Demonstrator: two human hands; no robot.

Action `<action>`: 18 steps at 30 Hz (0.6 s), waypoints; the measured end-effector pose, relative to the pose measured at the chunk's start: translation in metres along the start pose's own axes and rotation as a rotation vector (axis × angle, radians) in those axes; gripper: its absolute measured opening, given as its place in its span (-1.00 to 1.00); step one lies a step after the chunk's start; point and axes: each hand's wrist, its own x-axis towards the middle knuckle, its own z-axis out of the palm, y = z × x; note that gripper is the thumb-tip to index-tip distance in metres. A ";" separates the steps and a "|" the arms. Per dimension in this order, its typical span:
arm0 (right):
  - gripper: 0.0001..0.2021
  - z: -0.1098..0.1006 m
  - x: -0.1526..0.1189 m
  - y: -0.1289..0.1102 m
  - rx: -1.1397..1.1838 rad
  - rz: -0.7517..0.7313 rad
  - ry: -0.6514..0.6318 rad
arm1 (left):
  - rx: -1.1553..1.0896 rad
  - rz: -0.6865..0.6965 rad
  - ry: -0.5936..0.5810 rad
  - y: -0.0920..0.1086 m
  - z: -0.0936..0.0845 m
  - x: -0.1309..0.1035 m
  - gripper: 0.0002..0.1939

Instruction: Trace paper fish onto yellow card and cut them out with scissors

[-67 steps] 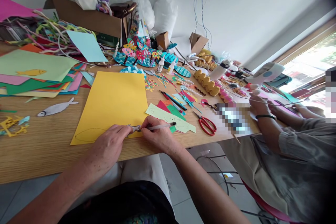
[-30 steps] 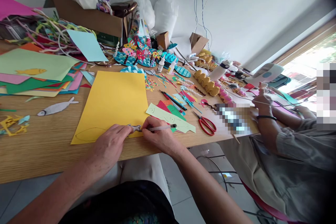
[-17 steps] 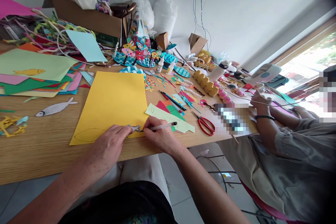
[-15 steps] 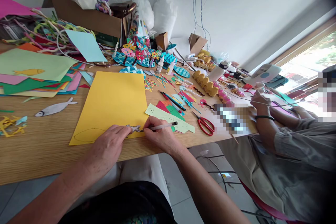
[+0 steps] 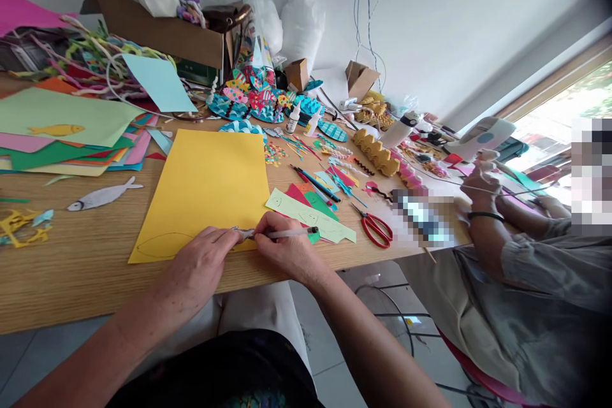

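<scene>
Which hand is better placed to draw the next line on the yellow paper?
Probably the right hand: it holds the pen over the yellow paper, while the left hand is on the gray cutout.

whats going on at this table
A person is drawing on a yellow sheet. Their left hand presses a small gray cutout onto it, and their right hand holds a pen at the cutout's end. A fish-like outline is on the sheet, left of that hand. A white paper fish lies to the left, and red-handled scissors lie to the right. Someone else's hands are busy farther right.
</scene>
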 end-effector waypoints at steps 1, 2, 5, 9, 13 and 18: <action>-0.91 0.000 0.000 0.000 -0.005 -0.002 -0.001 | 0.002 -0.002 0.001 0.000 0.000 0.000 -0.55; -0.91 0.000 0.000 0.000 -0.013 -0.001 -0.001 | 0.005 -0.001 0.002 0.000 0.000 0.000 -0.55; -0.91 0.000 0.000 0.000 -0.032 0.005 0.003 | 0.007 0.013 -0.001 0.001 -0.002 0.001 -0.56; -0.90 0.001 0.000 -0.002 -0.053 -0.006 0.005 | 0.003 0.006 -0.011 0.003 -0.004 0.002 -0.56; -0.89 0.002 -0.002 -0.005 -0.082 -0.016 -0.001 | -0.016 0.003 0.008 0.001 -0.002 0.000 -0.56; -0.90 0.006 -0.004 -0.008 -0.110 -0.007 -0.015 | -0.052 -0.002 0.003 0.000 0.001 0.000 -0.55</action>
